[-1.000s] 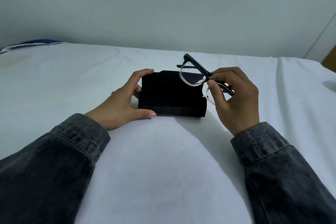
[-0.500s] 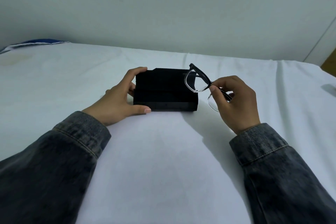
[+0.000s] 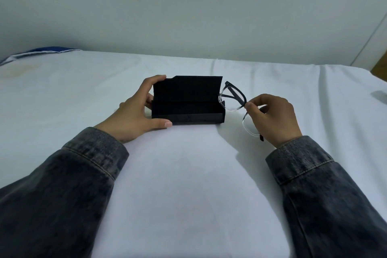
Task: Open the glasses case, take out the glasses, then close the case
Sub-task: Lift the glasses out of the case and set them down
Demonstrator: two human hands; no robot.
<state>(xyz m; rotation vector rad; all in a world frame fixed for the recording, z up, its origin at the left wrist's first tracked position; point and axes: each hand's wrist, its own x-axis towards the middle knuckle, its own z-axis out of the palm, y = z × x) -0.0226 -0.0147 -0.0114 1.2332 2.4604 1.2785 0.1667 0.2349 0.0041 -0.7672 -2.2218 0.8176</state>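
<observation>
Since a second ago the glasses (image 3: 234,98) have travelled from above the case to its right, clear of the flap, and the right hand (image 3: 272,119) has dropped lower toward the white sheet (image 3: 188,174). From the head camera, that hand pinches the frame at the bridge between thumb and fingertips, one lens raised toward the case and the other hanging down by the palm; whether the temples are fully folded is hard to judge from here. The left hand (image 3: 136,115) grips the left end of the black glasses case (image 3: 186,100), thumb along the front wall, fingers curled over the top corner of the upright flap. The case sits on the sheet about midway across the bed, nearer the far edge, open, and its trough looks empty, though the lining is too dark to be sure. What remains, I judge, is setting the glasses down and folding the flap shut. The pinch is light and on a narrow part, so the frame could swing or slip and land lens-first. The raised lens is just beside the case's right end and could catch it. Closing one-handed on soft bedding could tip the case.
</observation>
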